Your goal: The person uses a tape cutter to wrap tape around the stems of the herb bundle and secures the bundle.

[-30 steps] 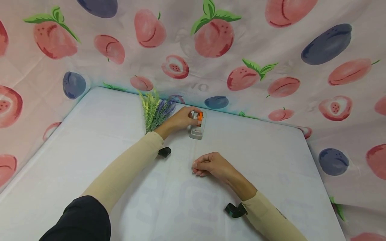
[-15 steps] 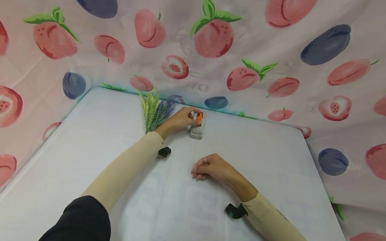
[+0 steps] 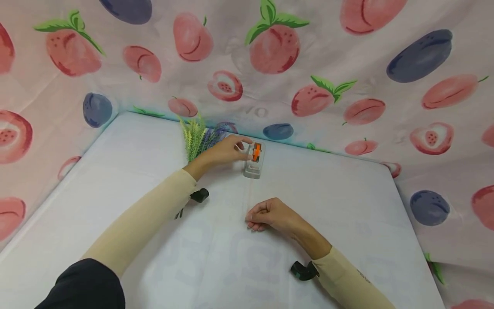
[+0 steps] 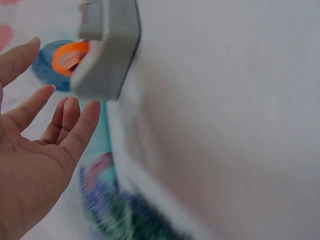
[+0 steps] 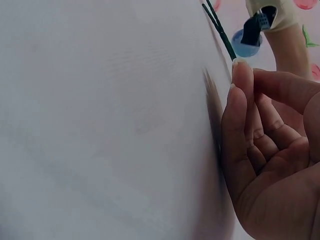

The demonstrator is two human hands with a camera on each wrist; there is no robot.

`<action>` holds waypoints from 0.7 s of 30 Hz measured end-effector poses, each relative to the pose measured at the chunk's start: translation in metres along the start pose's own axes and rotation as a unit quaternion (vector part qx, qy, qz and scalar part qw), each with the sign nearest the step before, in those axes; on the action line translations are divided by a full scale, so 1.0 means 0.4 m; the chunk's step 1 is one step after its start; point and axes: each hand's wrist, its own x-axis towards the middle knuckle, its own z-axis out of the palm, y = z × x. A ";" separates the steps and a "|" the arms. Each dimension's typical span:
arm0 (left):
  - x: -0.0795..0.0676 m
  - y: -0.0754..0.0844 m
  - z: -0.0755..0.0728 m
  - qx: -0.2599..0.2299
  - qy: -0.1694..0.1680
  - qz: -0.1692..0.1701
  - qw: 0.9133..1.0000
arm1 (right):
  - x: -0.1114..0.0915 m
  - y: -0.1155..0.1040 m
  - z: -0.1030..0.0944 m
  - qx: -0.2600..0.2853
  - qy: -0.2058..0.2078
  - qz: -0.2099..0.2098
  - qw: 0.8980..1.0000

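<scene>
A grey tape dispenser [image 3: 252, 168] with an orange roll core [image 3: 256, 152] stands near the back of the table. My left hand [image 3: 225, 150] is just left of it, thumb and fingers apart; in the left wrist view the fingers of that hand [image 4: 37, 150] are spread beside the dispenser [image 4: 107, 65], holding nothing. A faint clear strip of tape [image 3: 250, 193] runs from the dispenser's front towards my right hand [image 3: 275, 216]. Thumb and forefinger of the right hand [image 5: 275, 145] pinch together at its end; the tape itself hardly shows in the right wrist view.
Artificial flowers [image 3: 194, 137], yellow and purple, lie left of the dispenser, partly under the left forearm; their dark stems [image 3: 179, 213] stick out below it. Fruit-print cloth [image 3: 239, 51] walls the back and sides of the white table [image 3: 339, 201].
My left hand has let go of the tape dispenser and moved left, its arm drawing back. The flower stems now show below the forearm. The right hand has stayed nearly still.
</scene>
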 end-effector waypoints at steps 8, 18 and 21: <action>-0.115 0.011 -0.074 0.048 0.016 0.019 0.999 | -0.003 0.005 -0.003 0.001 -0.013 0.000 1.000; -0.252 -0.039 -0.129 0.086 0.034 -0.011 0.996 | -0.009 0.006 -0.007 0.009 -0.018 -0.007 1.000; -0.285 -0.056 -0.140 0.098 0.035 -0.017 0.994 | -0.009 0.005 -0.008 0.006 -0.019 -0.008 1.000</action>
